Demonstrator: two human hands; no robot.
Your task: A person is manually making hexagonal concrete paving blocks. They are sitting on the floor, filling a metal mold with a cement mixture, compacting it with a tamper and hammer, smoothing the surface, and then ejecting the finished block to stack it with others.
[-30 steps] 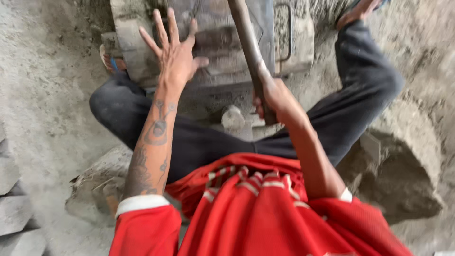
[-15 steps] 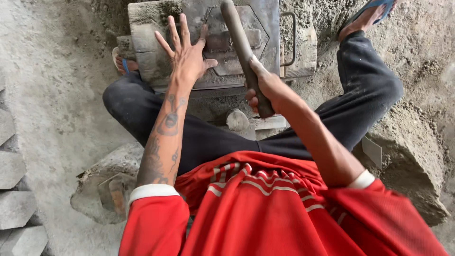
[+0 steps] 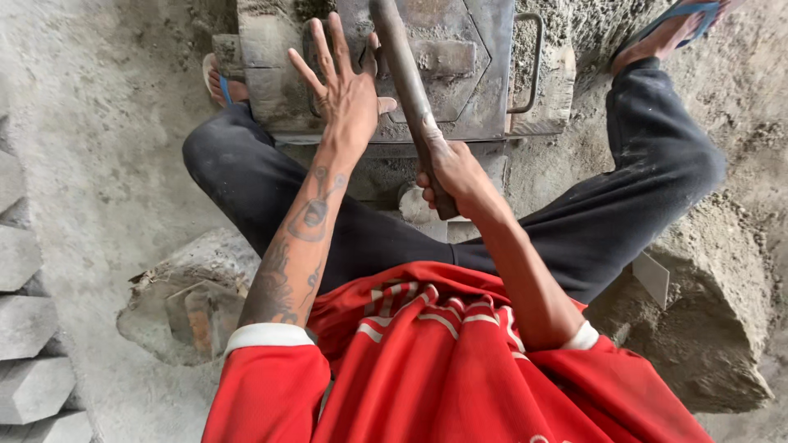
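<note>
Your right hand point(image 3: 447, 168) is wrapped tight around the lower end of a thick, dusty wooden handle point(image 3: 408, 90), which runs up and away from you across the grey metal mold point(image 3: 460, 74) sitting on the ground between your knees. Can't tell what's on the far end of that handle, it runs out of the top of the shot. Your left hand point(image 3: 349, 94) is wide open, fingers spread, over the left part of the mold's top plate, just beside the handle; whether the palm is actually pressing down or only hovering, I can't tell. That mold has a flat lid with an angled raised shape on it and a thin metal loop handle point(image 3: 532, 61) on its right side. You're seated with legs spread, dark trousers, red shirt with white cuffs, blue flip-flops point(image 3: 681, 12) on. Sandy grey dirt is all around, a lumpy mound point(image 3: 706, 328) by your right thigh, and a stack of grey cast blocks point(image 3: 29, 328) off at the left edge.
</note>
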